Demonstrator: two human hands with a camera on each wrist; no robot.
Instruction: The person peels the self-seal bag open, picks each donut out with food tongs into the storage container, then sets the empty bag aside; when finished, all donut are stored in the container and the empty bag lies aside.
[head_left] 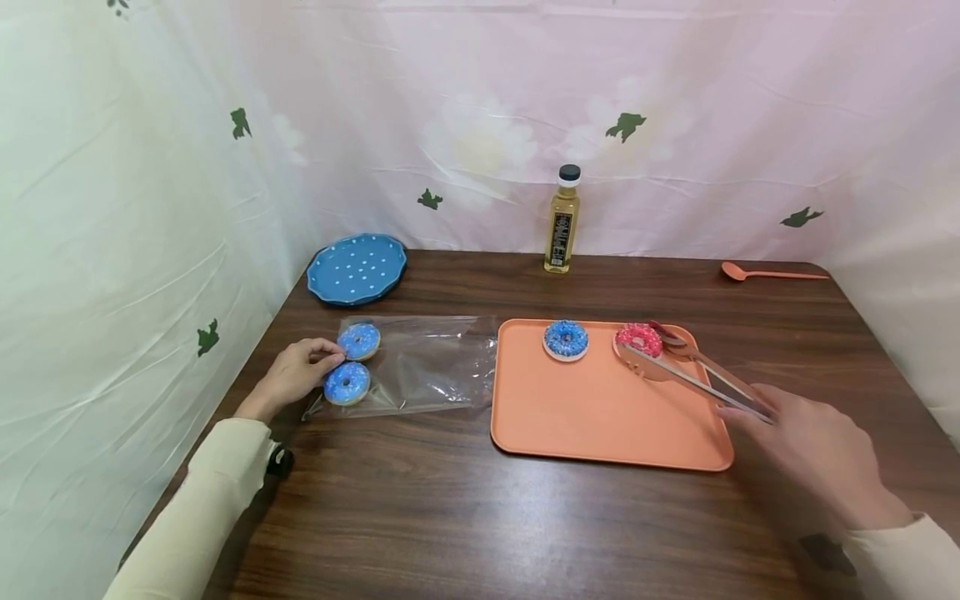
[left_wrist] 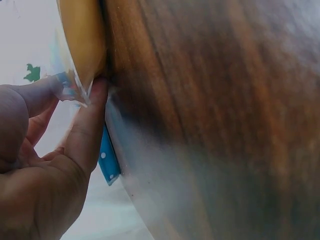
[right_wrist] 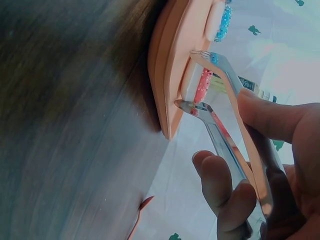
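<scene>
At the left, my left hand (head_left: 303, 371) pinches the edge of a clear plastic bag (head_left: 427, 362) between thumb and finger. Two blue doughnuts, one farther back (head_left: 359, 341) and one nearer (head_left: 347, 383), lie in the bag's left end beside my fingertips. The left wrist view shows a doughnut's tan underside (left_wrist: 85, 40) behind the film. My right hand (head_left: 813, 446) grips metal tongs (head_left: 712, 387), whose spread tips stand on either side of a pink doughnut (head_left: 637, 335) on the orange tray (head_left: 600, 417). A blue sprinkled doughnut (head_left: 566, 340) sits at the tray's back left.
Behind the bag is a blue dotted plate (head_left: 356, 268) at the table's back left. An oil bottle (head_left: 562, 221) stands upright behind the tray. An orange spoon (head_left: 772, 273) lies at the back right. Patterned cloth (head_left: 480, 125) hangs around the wooden table (head_left: 450, 517).
</scene>
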